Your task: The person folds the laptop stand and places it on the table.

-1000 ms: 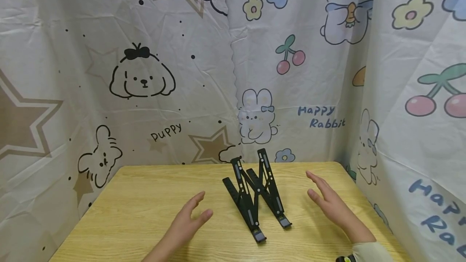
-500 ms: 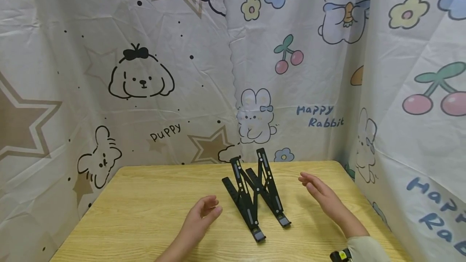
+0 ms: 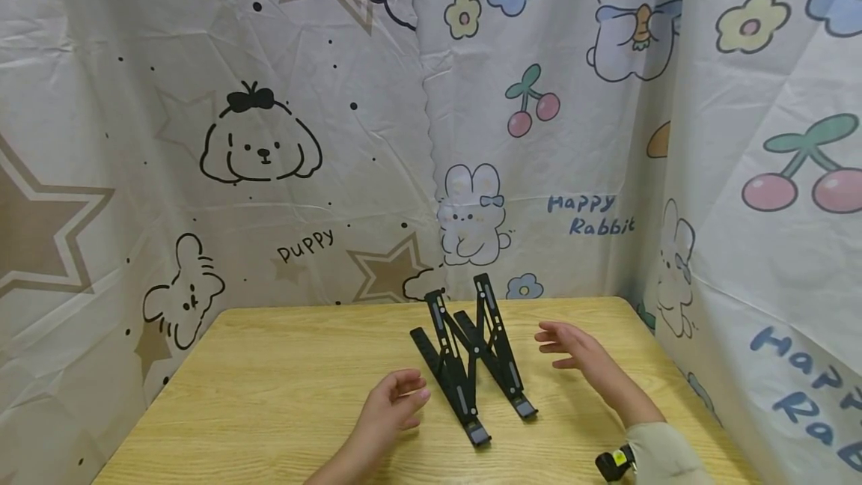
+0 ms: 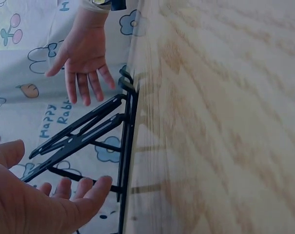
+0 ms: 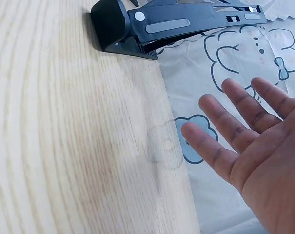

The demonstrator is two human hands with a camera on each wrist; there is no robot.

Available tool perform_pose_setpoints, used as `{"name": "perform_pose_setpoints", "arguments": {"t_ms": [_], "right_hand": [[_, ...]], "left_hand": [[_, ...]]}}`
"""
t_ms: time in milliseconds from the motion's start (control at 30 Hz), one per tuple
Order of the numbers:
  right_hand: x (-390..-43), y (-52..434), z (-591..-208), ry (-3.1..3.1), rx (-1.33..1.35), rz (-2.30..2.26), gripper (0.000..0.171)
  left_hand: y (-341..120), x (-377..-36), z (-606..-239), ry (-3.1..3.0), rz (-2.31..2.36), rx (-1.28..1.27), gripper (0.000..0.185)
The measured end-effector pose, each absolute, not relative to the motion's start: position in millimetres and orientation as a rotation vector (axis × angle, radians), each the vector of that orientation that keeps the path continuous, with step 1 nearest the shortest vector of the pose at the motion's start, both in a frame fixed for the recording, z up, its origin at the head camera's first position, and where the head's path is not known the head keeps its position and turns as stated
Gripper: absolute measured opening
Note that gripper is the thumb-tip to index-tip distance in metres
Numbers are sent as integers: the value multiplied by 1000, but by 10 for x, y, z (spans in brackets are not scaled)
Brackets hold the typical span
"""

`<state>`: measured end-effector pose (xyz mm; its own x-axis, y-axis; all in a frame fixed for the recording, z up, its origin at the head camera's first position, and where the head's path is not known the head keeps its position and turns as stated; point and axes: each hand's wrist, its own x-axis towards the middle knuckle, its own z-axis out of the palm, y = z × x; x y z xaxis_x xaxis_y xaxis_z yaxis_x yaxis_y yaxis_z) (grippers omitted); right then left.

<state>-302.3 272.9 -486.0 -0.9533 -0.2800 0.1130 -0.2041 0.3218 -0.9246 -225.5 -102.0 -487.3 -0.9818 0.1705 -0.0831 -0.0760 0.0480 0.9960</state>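
A black folding laptop stand [image 3: 476, 350] stands unfolded on the wooden table, its two long arms raised toward the back and joined by crossed bars. Grey pads and small lips show at its front ends. My left hand [image 3: 393, 410] is just left of the stand, fingers loosely bent and holding nothing. To the stand's right, my right hand [image 3: 575, 350] hovers with fingers spread a little, also holding nothing. The left wrist view has the stand [image 4: 79, 139] between both hands, with the right palm [image 4: 86, 61] facing it. In the right wrist view the fingers [image 5: 220, 124] are extended, apart from the stand.
The light wood table [image 3: 269, 380] reaches back to a printed curtain [image 3: 377, 133] with cartoon animals, stars and flowers. Another fold of the curtain [image 3: 761, 260] hangs along the right side. A dark strapped device [image 3: 614, 462] sits at the right wrist by the sleeve.
Both hands have moved inward toward the stand, the left one rightward and the right one leftward. The left fingers have bent more. The stand has stayed in place.
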Motion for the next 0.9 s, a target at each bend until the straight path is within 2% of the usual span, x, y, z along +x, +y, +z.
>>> {"name": "perform_pose_setpoints", "arguments": {"t_ms": [333,467,900], "right_hand": [[-3146,2714,-4937,2345,-459,-1737,62],[-3206,2681,-4961,2281,-464,-1765,67],[-3277,2520,-4997,2155,-483,-1765,62]], "left_hand": [[-837,-2315,-4929,2019,2142,110,53],[-747,-2357,-4917,2023,2148,87,52],[-584,-2467,-4994,2019,2185,36,48]]}}
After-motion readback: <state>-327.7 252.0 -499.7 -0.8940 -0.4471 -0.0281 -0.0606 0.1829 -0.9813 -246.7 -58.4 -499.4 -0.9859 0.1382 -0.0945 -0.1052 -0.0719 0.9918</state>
